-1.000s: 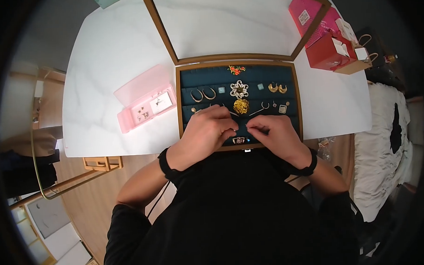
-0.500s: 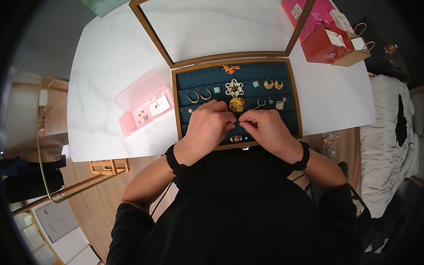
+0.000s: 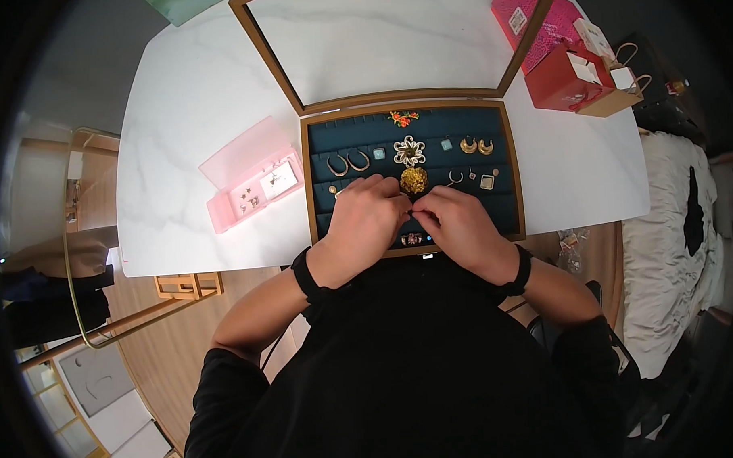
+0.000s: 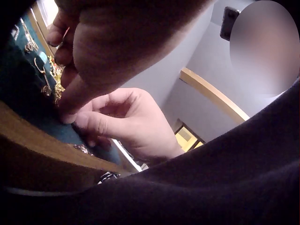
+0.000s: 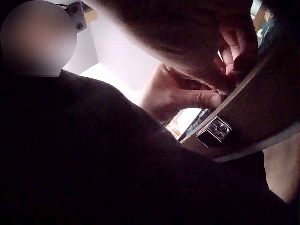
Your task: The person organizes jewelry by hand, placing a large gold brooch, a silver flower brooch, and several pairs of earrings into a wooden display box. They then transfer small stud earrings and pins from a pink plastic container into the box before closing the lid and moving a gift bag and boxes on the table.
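Over the front of the teal-lined jewelry box (image 3: 308, 182), my left hand (image 3: 362, 221) and right hand (image 3: 465, 229) meet fingertip to fingertip. Each has thumb and forefinger pinched together. A tiny shiny piece (image 5: 219, 92) glints between the fingertips in the right wrist view; the fingers mostly hide it and I cannot tell its kind. Just behind the fingertips lies a gold textured brooch (image 3: 414, 180), and behind that a flower-shaped brooch (image 3: 409, 150). A jeweled ring (image 3: 411, 239) sits in the front row, below the hands. The left hand covers part of the earring row.
The box's glass lid (image 3: 402, 98) stands open at the back. Left of the box is an open pink case (image 3: 220, 211) with small earrings inside. A red gift bag (image 3: 551, 81) and a pink box (image 3: 537, 17) stand at the back right. Hoop earrings (image 3: 358, 160) line the box.
One second ago the fingertips were a little apart, a tiny glint at each. The hands have come together and now touch at the tips. The head view has shifted slightly.
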The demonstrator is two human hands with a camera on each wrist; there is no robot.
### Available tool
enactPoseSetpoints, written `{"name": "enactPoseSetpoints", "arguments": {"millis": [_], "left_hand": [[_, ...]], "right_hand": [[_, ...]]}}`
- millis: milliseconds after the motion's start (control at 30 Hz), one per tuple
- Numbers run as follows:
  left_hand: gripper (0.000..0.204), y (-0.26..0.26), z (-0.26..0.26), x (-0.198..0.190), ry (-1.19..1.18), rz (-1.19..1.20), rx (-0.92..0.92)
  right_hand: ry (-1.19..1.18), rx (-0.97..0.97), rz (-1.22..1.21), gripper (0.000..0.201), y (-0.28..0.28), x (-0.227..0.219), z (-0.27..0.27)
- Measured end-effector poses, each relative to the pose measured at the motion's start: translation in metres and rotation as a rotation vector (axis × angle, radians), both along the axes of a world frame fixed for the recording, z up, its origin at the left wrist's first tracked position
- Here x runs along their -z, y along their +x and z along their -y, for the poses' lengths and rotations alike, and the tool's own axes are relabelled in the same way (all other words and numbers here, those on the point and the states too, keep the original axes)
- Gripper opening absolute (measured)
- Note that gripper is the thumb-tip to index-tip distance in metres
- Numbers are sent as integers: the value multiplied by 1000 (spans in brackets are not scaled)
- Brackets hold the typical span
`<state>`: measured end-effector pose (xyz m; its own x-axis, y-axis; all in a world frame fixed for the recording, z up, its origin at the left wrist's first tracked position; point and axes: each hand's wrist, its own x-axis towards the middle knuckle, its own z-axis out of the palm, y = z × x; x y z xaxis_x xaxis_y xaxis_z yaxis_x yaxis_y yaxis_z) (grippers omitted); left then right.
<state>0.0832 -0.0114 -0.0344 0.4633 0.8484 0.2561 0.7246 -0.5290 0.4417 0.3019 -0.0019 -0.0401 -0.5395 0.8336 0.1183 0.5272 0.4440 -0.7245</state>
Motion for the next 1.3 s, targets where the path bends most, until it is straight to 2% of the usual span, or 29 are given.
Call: {"name": "enactPoseSetpoints", "arguments": {"millis": [433,600,967,1300], "left_hand": [[25,0,4,-8,-4,-2,11],[20,0,5,-8,3,-8,19],[15,1,2,-2,21,-24,21],[15,0,3,-2,13,-29,22]], "right_hand": [[75,-25,43,17,11,-5,9],[120,-41,59,18,11,-7,12],[190,-109,114,8,3,2,2],[273,-138,157,9,2,-1,4]]}}
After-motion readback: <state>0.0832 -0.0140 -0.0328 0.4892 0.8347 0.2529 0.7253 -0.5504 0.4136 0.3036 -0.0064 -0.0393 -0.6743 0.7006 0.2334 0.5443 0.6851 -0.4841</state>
